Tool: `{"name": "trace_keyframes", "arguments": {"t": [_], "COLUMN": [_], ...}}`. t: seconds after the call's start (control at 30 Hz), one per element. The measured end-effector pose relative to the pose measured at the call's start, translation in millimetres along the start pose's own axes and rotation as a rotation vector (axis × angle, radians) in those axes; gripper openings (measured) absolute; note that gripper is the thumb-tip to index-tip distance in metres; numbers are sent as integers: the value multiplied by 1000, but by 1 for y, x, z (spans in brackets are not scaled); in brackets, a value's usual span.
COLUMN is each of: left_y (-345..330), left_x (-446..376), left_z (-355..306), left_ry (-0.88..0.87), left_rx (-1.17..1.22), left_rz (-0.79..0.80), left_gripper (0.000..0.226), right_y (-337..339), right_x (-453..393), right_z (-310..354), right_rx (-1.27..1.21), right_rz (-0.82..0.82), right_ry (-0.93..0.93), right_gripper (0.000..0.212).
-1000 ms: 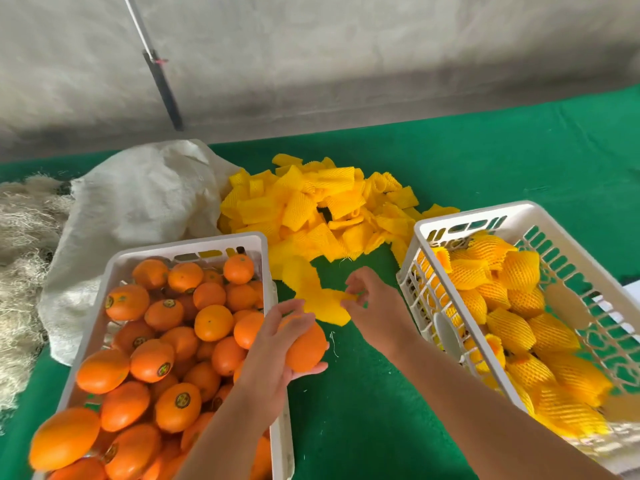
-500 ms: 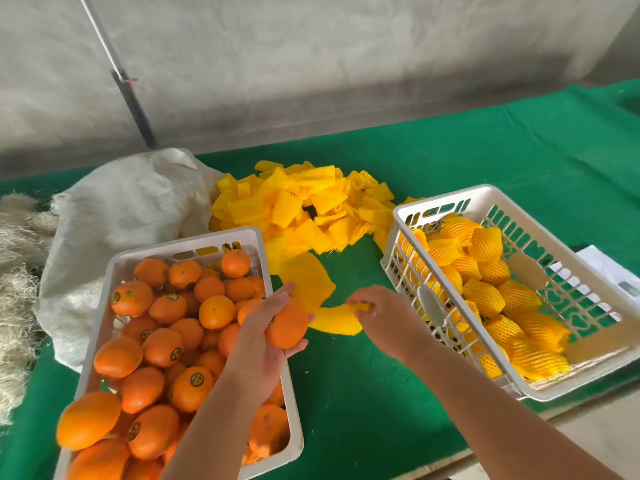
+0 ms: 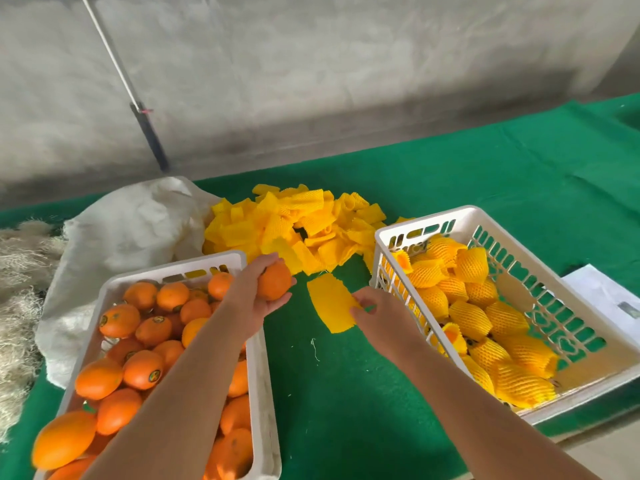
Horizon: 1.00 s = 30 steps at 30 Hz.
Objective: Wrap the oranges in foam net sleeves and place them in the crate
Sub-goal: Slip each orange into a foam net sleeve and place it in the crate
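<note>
My left hand point(image 3: 254, 296) grips a bare orange point(image 3: 275, 281) above the far right corner of the left white crate point(image 3: 258, 368), which is full of unwrapped oranges. My right hand point(image 3: 379, 315) pinches the edge of a flat yellow foam net sleeve point(image 3: 329, 303) over the green cloth between the two crates. A loose pile of yellow sleeves point(image 3: 298, 226) lies farther back. The right white crate point(image 3: 391, 233) holds several oranges wrapped in yellow sleeves.
A white sack point(image 3: 124, 237) lies behind the left crate, with pale straw-like fibre point(image 3: 20, 278) at the far left. A white paper point(image 3: 602, 292) lies right of the right crate. A pole point(image 3: 138, 109) leans against the grey wall. The green cloth point(image 3: 346, 393) covers the table.
My left hand lifted the orange out of the left crate and moved it toward the middle. My right hand drew one sleeve away from the pile.
</note>
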State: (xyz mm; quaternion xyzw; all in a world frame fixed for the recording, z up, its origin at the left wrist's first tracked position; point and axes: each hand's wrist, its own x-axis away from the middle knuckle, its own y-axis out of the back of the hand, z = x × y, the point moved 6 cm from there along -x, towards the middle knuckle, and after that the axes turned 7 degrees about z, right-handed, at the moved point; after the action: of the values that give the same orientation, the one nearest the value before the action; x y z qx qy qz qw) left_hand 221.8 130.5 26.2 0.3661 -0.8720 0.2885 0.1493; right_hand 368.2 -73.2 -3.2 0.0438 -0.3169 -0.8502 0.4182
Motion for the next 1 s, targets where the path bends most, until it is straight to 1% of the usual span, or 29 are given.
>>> {"name": "trace_keyframes", "arguments": {"t": [0.03, 0.13, 0.2, 0.23, 0.33, 0.47, 0.57, 0.73, 0.83, 0.9, 1.0], "left_y": [-9, -38, -53, -59, -69, -76, -80, -81, -81, -81, -80], "left_x": [3, 21, 31, 35, 42, 54, 63, 75, 79, 81, 86], "left_z": [5, 20, 26, 27, 27, 25, 28, 37, 42, 44, 48], "left_ry": [12, 21, -2, -18, -52, -91, -103, -48, -14, -18, -38], "left_rx": [-61, -258, -367, -398, -413, -410, -429, -488, -553, -566, -550], "left_rz": [54, 217, 260, 257, 217, 205, 194, 178, 159, 148, 139], "left_gripper": [43, 53, 52, 50, 51, 49, 58, 60, 79, 89, 84], "right_y": [4, 14, 22, 26, 38, 46, 51, 50, 52, 51, 43], "right_x": [-1, -8, -12, -14, -18, -22, -23, -21, -21, -20, -18], "right_z": [-1, -6, -11, -12, -12, -11, -13, -12, -14, -14, -16], "right_rx": [-28, -114, -139, -137, -108, -140, -248, -520, -582, -619, -651], "right_rz": [9, 40, 57, 60, 51, 69, 94, 163, 108, 101, 126], "right_ry": [9, 14, 0, 2, 45, 81, 73, 58, 12, -19, -37], "right_gripper": [15, 10, 6, 2, 11, 17, 20, 20, 30, 33, 25]}}
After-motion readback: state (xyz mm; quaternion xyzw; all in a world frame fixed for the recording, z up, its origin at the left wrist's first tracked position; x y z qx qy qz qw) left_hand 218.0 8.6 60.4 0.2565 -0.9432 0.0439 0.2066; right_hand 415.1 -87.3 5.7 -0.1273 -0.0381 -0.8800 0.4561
